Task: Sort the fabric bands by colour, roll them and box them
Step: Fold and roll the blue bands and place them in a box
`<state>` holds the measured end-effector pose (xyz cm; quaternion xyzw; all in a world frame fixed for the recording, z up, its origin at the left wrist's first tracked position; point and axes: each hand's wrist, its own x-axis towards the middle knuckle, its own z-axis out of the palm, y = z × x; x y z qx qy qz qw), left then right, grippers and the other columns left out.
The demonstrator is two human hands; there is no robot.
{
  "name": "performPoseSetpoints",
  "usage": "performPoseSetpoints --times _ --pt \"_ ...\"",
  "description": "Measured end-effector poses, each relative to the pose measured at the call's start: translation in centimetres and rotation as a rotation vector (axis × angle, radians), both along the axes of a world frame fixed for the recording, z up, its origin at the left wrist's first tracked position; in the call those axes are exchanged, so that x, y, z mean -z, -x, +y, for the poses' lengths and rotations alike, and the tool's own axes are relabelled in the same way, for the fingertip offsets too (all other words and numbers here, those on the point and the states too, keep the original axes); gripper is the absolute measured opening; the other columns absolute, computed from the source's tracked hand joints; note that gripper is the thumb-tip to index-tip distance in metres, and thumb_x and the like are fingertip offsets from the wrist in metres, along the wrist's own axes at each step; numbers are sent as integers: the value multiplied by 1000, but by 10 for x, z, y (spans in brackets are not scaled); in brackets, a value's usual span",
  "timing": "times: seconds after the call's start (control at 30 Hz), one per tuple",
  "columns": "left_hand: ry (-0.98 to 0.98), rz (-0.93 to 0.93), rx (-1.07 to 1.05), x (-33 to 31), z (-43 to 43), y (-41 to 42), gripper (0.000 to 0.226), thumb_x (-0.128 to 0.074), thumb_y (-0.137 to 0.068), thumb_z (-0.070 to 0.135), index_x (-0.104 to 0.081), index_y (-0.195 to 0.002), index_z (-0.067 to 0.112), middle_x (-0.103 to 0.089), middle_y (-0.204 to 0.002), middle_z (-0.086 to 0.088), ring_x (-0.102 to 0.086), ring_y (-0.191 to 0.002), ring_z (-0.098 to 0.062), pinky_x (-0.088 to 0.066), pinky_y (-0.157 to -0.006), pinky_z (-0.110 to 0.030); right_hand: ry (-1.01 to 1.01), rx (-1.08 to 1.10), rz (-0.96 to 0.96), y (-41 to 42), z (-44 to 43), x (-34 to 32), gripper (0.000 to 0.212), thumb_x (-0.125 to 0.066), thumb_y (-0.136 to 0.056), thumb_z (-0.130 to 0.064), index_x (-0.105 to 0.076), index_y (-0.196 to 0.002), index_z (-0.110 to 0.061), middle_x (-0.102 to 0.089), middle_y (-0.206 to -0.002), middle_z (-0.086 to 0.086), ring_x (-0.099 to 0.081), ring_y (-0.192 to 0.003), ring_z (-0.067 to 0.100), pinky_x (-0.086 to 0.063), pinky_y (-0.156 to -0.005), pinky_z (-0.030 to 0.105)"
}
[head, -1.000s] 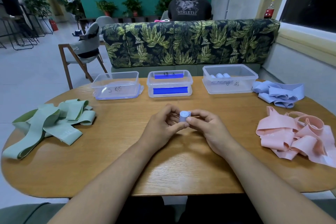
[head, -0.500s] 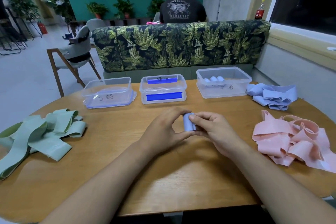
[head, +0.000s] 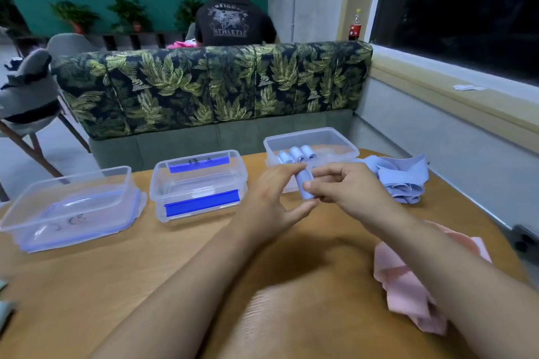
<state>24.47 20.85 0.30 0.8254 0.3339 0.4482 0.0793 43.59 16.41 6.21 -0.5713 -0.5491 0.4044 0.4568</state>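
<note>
Blue roll (head: 304, 188): 1 pc, held above surface (head: 145, 271), centre-right, just in front of right box (head: 345, 141).
Right hand (head: 347, 191): grip pinched on the roll w/ thumb + fingers.
Left hand (head: 271, 204): grip narrow, index at roll's far end, thumb at near end.
Boxed rolls (head: 296, 153): 3 pcs, blue, in right box.
Middle box (head: 156, 183), left box (head: 70, 213): far left of hands.
Loose blue bands (head: 399, 178): right of right box.
Pink bands (head: 408, 294): near right, partly under forearm.

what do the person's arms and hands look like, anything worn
Both are bare: the left hand and right hand wear no gloves, and no rings show. The left forearm and right forearm are uncovered to the frame's edge, with no sleeve, watch or bracelet showing.
</note>
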Motion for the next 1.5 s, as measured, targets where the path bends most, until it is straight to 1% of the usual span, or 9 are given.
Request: performPoseSetpoints --times 0.1,0.23,0.37,0.47,0.63,0.73,1.07,1.3,1.5 --pt "2 5 -2 8 37 -13 66 -76 -94 44 -53 -148 14 -58 -149 2 -52 -140 -16 -40 -117 -33 -16 68 -83 -26 33 -11 28 -88 -85 -19 -75 -110 -21 -80 -85 3 -77 -80 17 -62 -78 30" --pt "-15 134 -210 36 76 -19 58 -57 -102 49 -53 -150 15 -45 -162 -2 -39 -152 -27 -34 -123 -47 -26 152 -268 -52 91 -28 19 -87 -85 -22 -74 -99 -17 -79 -79 5 -78 -82 25 -63 -78 38" --pt "20 211 -246 53 77 -20 62 -48 -103 52 -51 -152 15 -38 -167 -6 -29 -157 -29 -27 -127 -44 -11 204 -652 -59 155 -34 8 -81 -80 -26 -75 -82 -21 -76 -69 -8 -74 -69 17 -53 -56 26" --pt "11 213 -268 55 74 -21 61 -49 -103 50 -50 -153 15 -39 -167 -7 -27 -158 -27 -24 -126 -40 33 154 -914 -54 194 -24 4 -75 -76 -21 -76 -73 -20 -73 -63 -9 -68 -66 14 -43 -52 23" --pt "31 225 -286 56 74 -21 60 -48 -103 50 -49 -153 17 -37 -168 -7 -24 -159 -25 -25 -126 -43 170 109 -1154 -44 231 -4 7 -71 -69 -10 -78 -71 -11 -74 -65 4 -73 -72 27 -50 -53 25" --pt "48 220 -290 56 75 -22 59 -48 -102 50 -50 -152 17 -39 -167 -8 -25 -159 -27 -27 -126 -46 227 103 -1201 -43 239 5 10 -77 -66 -8 -77 -76 -9 -74 -74 10 -71 -71 30 -39 -49 23" --pt "1 196 -280 53 74 -23 53 -55 -98 43 -56 -143 13 -45 -162 -11 -26 -158 -27 -18 -128 -35 181 103 -1212 -48 249 22 6 -76 -76 -18 -78 -81 -15 -76 -82 5 -71 -82 28 -59 -71 33" --pt "-3 210 -285 54 74 -23 56 -54 -98 43 -54 -146 13 -41 -165 -11 -25 -159 -27 -26 -127 -41 217 71 -1184 -42 233 -1 23 -54 -81 -11 -75 -74 -7 -71 -58 8 -71 -60 28 -53 -56 27" --pt "-26 164 -261 49 69 -20 61 -53 -99 39 -48 -152 11 -38 -166 -9 -23 -160 -27 -28 -127 -44 42 175 -1065 -70 199 -30 28 -51 -90 -12 -75 -77 -16 -75 -65 0 -74 -55 13 -60 -70 28"
